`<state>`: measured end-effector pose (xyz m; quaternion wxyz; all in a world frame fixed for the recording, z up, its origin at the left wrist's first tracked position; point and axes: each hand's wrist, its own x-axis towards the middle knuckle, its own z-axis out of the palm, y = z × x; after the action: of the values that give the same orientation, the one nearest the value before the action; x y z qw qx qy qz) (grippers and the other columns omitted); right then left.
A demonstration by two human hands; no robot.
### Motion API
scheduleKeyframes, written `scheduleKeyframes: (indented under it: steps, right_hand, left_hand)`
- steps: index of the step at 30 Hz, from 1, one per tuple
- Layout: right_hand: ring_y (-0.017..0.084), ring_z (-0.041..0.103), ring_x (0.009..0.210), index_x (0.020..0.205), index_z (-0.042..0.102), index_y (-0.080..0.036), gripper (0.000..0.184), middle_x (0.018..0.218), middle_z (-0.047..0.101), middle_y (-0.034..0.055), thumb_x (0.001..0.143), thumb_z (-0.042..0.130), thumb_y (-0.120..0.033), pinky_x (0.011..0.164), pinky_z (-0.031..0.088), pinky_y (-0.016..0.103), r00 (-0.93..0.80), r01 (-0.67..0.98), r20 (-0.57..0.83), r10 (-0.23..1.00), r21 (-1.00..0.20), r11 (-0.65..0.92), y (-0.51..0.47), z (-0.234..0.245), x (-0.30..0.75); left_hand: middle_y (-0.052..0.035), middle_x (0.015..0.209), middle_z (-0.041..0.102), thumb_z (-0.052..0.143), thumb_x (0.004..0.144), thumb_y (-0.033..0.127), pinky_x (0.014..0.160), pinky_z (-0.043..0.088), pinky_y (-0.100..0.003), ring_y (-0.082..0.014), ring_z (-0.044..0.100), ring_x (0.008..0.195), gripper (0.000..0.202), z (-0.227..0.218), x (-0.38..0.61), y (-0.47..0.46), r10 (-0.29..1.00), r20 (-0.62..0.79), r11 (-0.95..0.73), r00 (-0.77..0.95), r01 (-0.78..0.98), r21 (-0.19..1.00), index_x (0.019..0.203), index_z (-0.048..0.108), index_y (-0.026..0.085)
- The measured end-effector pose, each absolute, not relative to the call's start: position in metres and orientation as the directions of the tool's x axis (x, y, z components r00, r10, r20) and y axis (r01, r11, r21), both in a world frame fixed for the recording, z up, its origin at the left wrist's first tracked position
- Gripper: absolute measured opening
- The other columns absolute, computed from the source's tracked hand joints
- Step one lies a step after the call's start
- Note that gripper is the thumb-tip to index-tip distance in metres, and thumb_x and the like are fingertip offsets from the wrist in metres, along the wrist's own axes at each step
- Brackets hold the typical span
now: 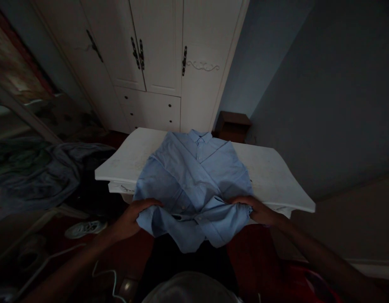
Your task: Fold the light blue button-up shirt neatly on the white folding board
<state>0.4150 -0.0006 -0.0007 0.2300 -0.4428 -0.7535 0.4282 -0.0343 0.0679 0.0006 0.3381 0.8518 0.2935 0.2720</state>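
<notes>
A light blue button-up shirt (194,176) lies face up on a white table (270,168), its collar at the far edge and its sleeves folded across the front. The lower part hangs over the near edge, towards my body. At its left side, my left hand (136,216) grips the cloth, thumb on top and the other fingers hidden beneath. My right hand (254,208) pinches the right side in the same way. Between them the hem sags in loose folds.
A white wardrobe (159,50) with dark handles stands behind the table. Beyond the table's right side is a small brown cabinet (234,122). Heaped clothes (43,172) lie at the left, and a shoe (85,228) and a white cable (110,271) are on the red floor.
</notes>
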Motion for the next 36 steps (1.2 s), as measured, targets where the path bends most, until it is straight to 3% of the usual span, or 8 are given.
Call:
scheduleKeyframes:
  steps: [5,11,17,22,29,36]
  right_hand:
    - [0.023,0.067,0.098,0.101,0.069,-0.021,0.061,0.100,0.072,0.0048,0.049,0.042,-0.005,0.089,0.050,0.036,-0.343,0.467,-0.010,0.939,-0.869,0.161,-0.004,-0.005,0.403]
    - [0.022,0.067,0.091,0.096,0.069,-0.021,0.052,0.093,0.072,0.0034,0.052,0.046,-0.006,0.084,0.050,0.032,-0.206,0.471,0.099,0.973,-0.862,0.187,-0.005,0.005,0.385]
    - [0.019,0.066,0.078,0.089,0.068,-0.021,0.042,0.084,0.070,0.0015,0.055,0.048,-0.007,0.073,0.050,0.028,-0.120,0.449,0.179,0.977,-0.868,0.214,0.004,0.039,0.382]
    - [0.019,0.066,0.076,0.085,0.068,-0.020,0.032,0.083,0.071,0.0020,0.058,0.055,-0.009,0.068,0.049,0.026,-0.173,0.421,0.168,0.971,-0.879,0.227,0.013,0.071,0.385]
    - [0.018,0.067,0.077,0.089,0.070,-0.020,0.043,0.084,0.071,0.0016,0.056,0.046,-0.007,0.070,0.048,0.026,-0.343,0.448,0.058,0.938,-0.867,0.218,-0.009,0.068,0.376]
    - [0.017,0.066,0.076,0.090,0.069,-0.021,0.045,0.084,0.071,0.0009,0.054,0.045,-0.007,0.066,0.048,0.025,-0.284,0.466,0.045,0.958,-0.866,0.179,-0.009,0.075,0.377]
  left_hand:
    - [-0.0088,0.103,0.074,0.053,0.089,0.030,0.083,0.054,-0.029,-0.0205,0.071,0.092,0.027,0.003,-0.032,0.066,0.695,0.235,-0.562,0.679,0.309,0.767,0.110,0.067,0.019]
    - [-0.0077,0.095,0.076,0.056,0.083,0.032,0.079,0.055,-0.028,-0.0215,0.072,0.086,0.026,0.015,-0.025,0.064,0.783,0.227,-0.470,0.579,0.310,0.827,0.100,0.072,0.020]
    - [-0.0064,0.089,0.076,0.058,0.076,0.036,0.078,0.055,-0.029,-0.0231,0.071,0.081,0.027,0.041,-0.011,0.060,0.904,0.213,-0.334,0.370,0.303,0.892,0.091,0.075,0.021]
    - [-0.0058,0.086,0.076,0.058,0.075,0.032,0.073,0.055,-0.028,-0.0229,0.071,0.079,0.026,0.059,0.002,0.050,0.946,0.170,-0.245,0.276,0.264,0.933,0.090,0.076,0.020]
    - [-0.0073,0.092,0.077,0.061,0.073,0.042,0.075,0.056,-0.032,-0.0265,0.072,0.085,0.030,0.045,-0.020,0.030,0.959,0.096,-0.197,0.265,0.384,0.902,0.090,0.078,0.024]
    - [-0.0073,0.093,0.077,0.064,0.069,0.042,0.078,0.056,-0.033,-0.0275,0.071,0.087,0.031,0.057,-0.027,0.035,0.978,0.078,-0.151,0.194,0.396,0.906,0.090,0.078,0.023]
